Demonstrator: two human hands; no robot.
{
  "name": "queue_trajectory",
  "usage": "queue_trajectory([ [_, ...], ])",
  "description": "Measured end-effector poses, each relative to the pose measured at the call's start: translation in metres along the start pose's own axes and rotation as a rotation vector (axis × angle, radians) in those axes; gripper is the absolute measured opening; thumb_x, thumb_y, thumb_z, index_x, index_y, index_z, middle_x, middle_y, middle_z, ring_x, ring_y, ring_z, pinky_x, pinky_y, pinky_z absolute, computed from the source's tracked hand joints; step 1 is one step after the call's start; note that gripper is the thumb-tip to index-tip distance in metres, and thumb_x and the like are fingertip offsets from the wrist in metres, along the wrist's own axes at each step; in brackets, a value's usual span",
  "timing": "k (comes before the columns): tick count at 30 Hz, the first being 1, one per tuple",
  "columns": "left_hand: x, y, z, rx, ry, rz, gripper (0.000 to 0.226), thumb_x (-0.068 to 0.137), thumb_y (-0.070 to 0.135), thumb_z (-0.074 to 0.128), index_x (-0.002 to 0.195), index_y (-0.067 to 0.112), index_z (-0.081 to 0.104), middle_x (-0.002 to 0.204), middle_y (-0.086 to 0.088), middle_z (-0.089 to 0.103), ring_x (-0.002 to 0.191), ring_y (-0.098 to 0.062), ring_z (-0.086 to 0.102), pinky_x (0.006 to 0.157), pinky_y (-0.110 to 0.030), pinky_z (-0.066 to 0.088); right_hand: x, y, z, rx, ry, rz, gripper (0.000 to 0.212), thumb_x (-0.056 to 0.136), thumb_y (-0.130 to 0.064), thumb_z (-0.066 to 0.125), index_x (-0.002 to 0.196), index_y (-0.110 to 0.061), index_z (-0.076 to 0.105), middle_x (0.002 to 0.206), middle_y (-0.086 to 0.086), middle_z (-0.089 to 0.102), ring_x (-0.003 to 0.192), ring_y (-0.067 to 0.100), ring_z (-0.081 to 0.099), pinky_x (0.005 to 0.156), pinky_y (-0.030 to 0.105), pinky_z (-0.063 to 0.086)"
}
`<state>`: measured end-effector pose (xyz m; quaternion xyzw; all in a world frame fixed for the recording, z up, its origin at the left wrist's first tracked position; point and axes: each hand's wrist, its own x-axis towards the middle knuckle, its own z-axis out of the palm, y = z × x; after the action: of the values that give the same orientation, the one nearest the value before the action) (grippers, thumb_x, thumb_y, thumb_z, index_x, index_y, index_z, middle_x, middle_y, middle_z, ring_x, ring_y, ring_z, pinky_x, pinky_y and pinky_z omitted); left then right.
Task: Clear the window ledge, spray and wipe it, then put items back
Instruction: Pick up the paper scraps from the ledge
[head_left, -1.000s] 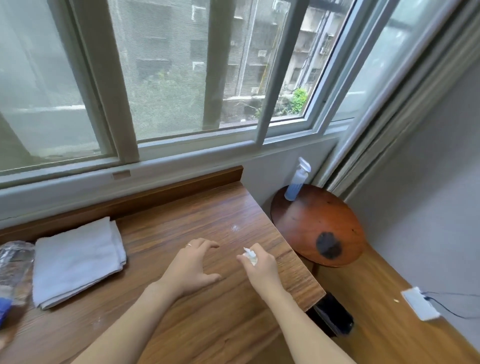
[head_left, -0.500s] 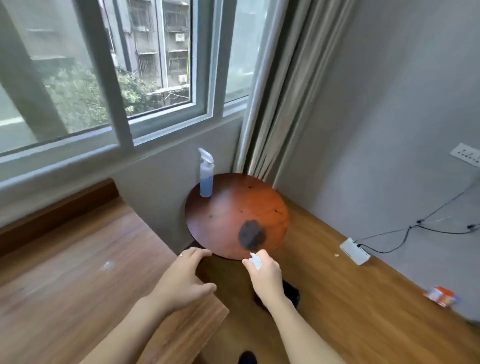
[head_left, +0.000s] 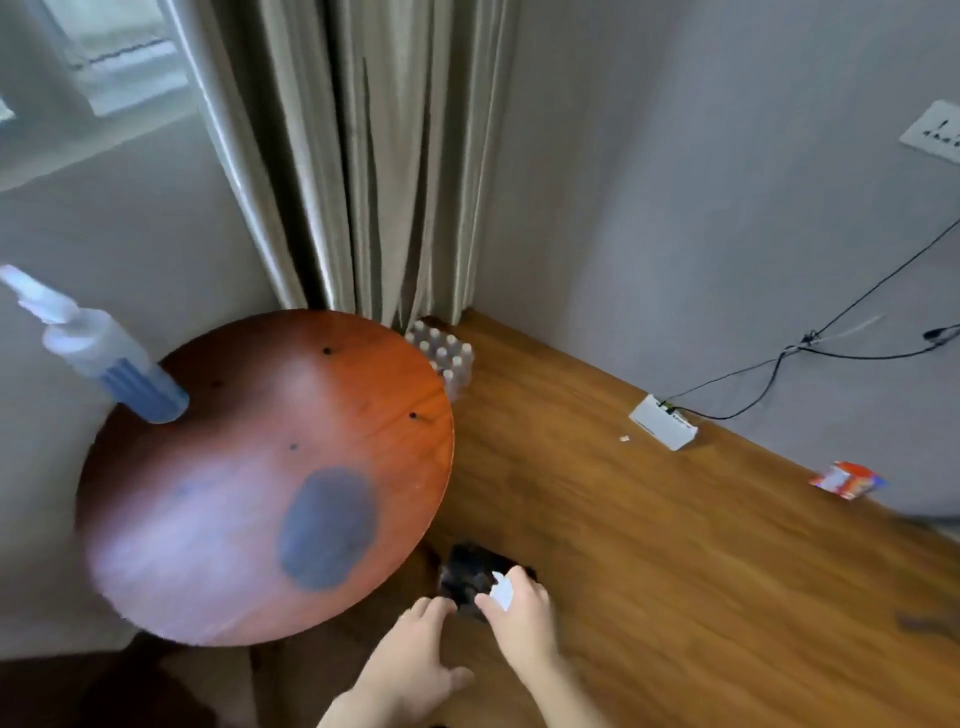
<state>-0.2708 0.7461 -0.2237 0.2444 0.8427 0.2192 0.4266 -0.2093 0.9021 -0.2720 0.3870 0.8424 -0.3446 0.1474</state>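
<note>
Two hands are in view at the bottom edge. The left hand (head_left: 415, 660) is extended with its fingers spread and loose, holding nothing. The right hand (head_left: 522, 616) pinches a small white scrap (head_left: 502, 592) between thumb and fingers; what the scrap is cannot be made out. Both hands hang above one dark object (head_left: 470, 574) on the wooden floor (head_left: 649, 545), and the blur leaves its nature undetermined. Just left of the hands stands one round reddish-brown stool (head_left: 234, 519), its top marked by one dark oval stain (head_left: 327, 527). One spray bottle (head_left: 104, 358), part filled with blue liquid and fitted with a white trigger head, stands on the stool's far left edge, close to the grey wall below the window frame. Behind the stool's right rim, partly hidden by it, sits one pack of white-capped bottles (head_left: 449, 356); their count cannot be fixed. One beige curtain (head_left: 374, 156) hangs in the corner beyond. To the right, along the wall, lie one white box (head_left: 662, 428) with black cables (head_left: 810, 348) attached, and one red-and-white packet (head_left: 847, 480). One wall socket (head_left: 935, 130) is mounted at upper right.
</note>
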Motion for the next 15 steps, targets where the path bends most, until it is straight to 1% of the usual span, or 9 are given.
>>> queue_trajectory([
  [2,0.045,-0.012,0.023,-0.019,-0.045,-0.066,0.078,0.074,0.051,0.067,0.141,0.03,0.035,0.134,0.008,0.043,0.127,-0.014,0.045,0.101,-0.026,0.041,0.044,0.024,0.021,-0.01,-0.024,0.029,0.034,0.089,-0.046,0.068,0.099,-0.02,0.048,0.118,0.004,0.065,0.112,0.023,0.056,0.08,0.028,0.037],
  [4,0.089,-0.027,0.042,-0.022,-0.074,-0.119,0.078,0.075,0.05,0.067,0.143,0.03,0.032,0.14,0.003,0.042,0.129,-0.018,0.046,0.102,-0.028,0.041,0.085,0.047,0.047,-0.025,-0.063,0.077,0.035,0.089,-0.044,0.069,0.1,-0.02,0.048,0.119,0.004,0.065,0.113,0.024,0.057,0.079,0.026,0.037],
  [6,0.135,-0.045,0.057,-0.032,-0.089,-0.163,0.085,0.081,0.049,0.066,0.15,0.027,0.022,0.152,-0.005,0.034,0.136,-0.02,0.039,0.108,-0.028,0.035,0.123,0.069,0.077,-0.056,-0.124,0.126,0.037,0.087,-0.044,0.07,0.099,-0.019,0.046,0.119,0.005,0.065,0.113,0.026,0.058,0.087,0.03,0.043],
  [7,0.157,-0.054,0.065,-0.036,-0.088,-0.173,0.089,0.084,0.049,0.065,0.154,0.023,0.015,0.158,-0.006,0.025,0.142,-0.02,0.031,0.113,-0.027,0.028,0.14,0.08,0.093,-0.075,-0.162,0.153,0.038,0.087,-0.045,0.07,0.102,-0.018,0.048,0.12,0.006,0.064,0.113,0.027,0.058,0.09,0.032,0.046],
  [9,0.194,-0.069,0.08,-0.037,-0.091,-0.188,0.09,0.09,0.046,0.061,0.157,0.02,0.008,0.164,-0.003,0.01,0.149,-0.018,0.017,0.118,-0.026,0.017,0.172,0.101,0.121,-0.077,-0.228,0.209,0.051,0.085,-0.051,0.071,0.117,-0.015,0.053,0.123,0.006,0.062,0.114,0.027,0.058,0.093,0.036,0.049],
  [10,0.209,-0.074,0.087,-0.03,-0.103,-0.198,0.085,0.092,0.042,0.059,0.157,0.019,0.009,0.164,-0.001,0.009,0.149,-0.017,0.015,0.118,-0.025,0.016,0.186,0.11,0.133,-0.057,-0.256,0.239,0.06,0.083,-0.054,0.072,0.125,-0.015,0.052,0.126,0.005,0.059,0.116,0.026,0.056,0.095,0.036,0.05],
  [13,0.241,-0.085,0.104,-0.041,-0.115,-0.202,0.072,0.093,0.03,0.061,0.153,0.021,0.021,0.159,0.004,0.022,0.145,-0.011,0.026,0.111,-0.02,0.025,0.221,0.128,0.159,0.025,-0.323,0.341,0.088,0.078,-0.06,0.073,0.146,-0.017,0.038,0.143,0.003,0.047,0.129,0.025,0.049,0.102,0.035,0.046],
  [15,0.251,-0.087,0.11,-0.057,-0.117,-0.21,0.071,0.089,0.031,0.066,0.149,0.025,0.027,0.154,0.008,0.029,0.14,-0.012,0.034,0.107,-0.022,0.033,0.234,0.137,0.173,0.056,-0.343,0.368,0.099,0.077,-0.063,0.072,0.153,-0.017,0.029,0.151,0.004,0.04,0.134,0.025,0.046,0.105,0.035,0.045],
])
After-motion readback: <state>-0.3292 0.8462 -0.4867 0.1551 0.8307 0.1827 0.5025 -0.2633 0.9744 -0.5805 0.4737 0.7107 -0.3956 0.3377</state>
